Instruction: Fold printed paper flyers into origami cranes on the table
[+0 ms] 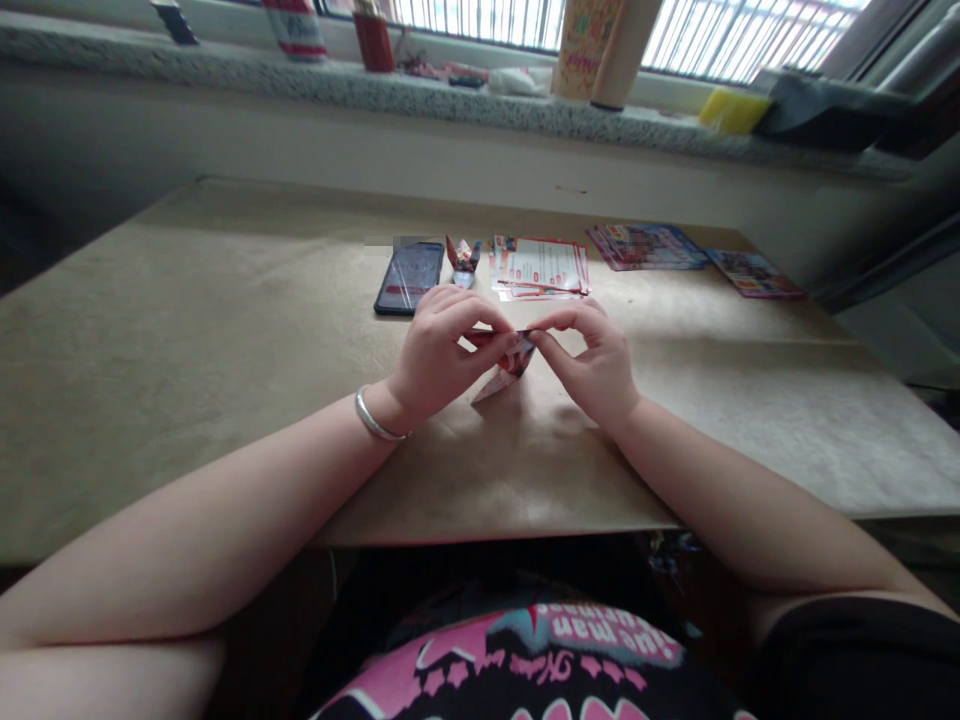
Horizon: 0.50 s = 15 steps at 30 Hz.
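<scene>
A folded piece of printed paper (508,372), reddish and white, is held just above the table between both hands. My left hand (450,345), with a silver bangle at its wrist, pinches the paper's upper left part between thumb and fingers. On the other side my right hand (592,358) pinches its upper right corner. One pointed flap hangs down toward me. Fingers cover much of the top edge. Just beyond the hands stands a small folded paper figure (463,258) with pointed tips.
A dark smartphone (409,278) lies beyond my left hand. Printed sheets (544,265) are stacked behind the hands, with colourful cards (646,246) and another card pile (754,273) to the right. Along the windowsill (420,95) stand a red container (373,38) and a yellow object (733,110).
</scene>
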### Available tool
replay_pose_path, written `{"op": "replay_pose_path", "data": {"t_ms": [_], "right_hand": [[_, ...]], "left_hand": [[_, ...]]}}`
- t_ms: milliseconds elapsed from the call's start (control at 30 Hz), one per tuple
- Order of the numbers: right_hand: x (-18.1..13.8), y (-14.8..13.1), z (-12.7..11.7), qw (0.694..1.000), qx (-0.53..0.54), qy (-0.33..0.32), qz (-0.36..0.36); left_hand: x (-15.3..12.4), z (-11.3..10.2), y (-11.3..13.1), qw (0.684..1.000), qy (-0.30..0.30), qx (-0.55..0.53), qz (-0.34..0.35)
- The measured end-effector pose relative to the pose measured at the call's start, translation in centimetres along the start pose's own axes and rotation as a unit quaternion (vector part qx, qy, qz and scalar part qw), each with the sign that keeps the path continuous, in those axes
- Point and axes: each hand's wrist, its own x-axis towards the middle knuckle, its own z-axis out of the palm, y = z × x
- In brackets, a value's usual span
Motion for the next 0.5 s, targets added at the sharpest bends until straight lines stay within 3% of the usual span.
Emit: {"op": "replay_pose_path", "data": {"t_ms": [200,500], "right_hand": [[0.10,-0.06,-0.10,0.999,-0.040,-0.010,-0.031],[0.17,0.19,-0.05,0.997,-0.050,-0.012,-0.050]], "left_hand": [[0.07,-0.22,-0.14,0.997,-0.004,0.060,0.054],[0.29,-0.34,0.28,0.991,-0.008,0.123,0.042]]}}
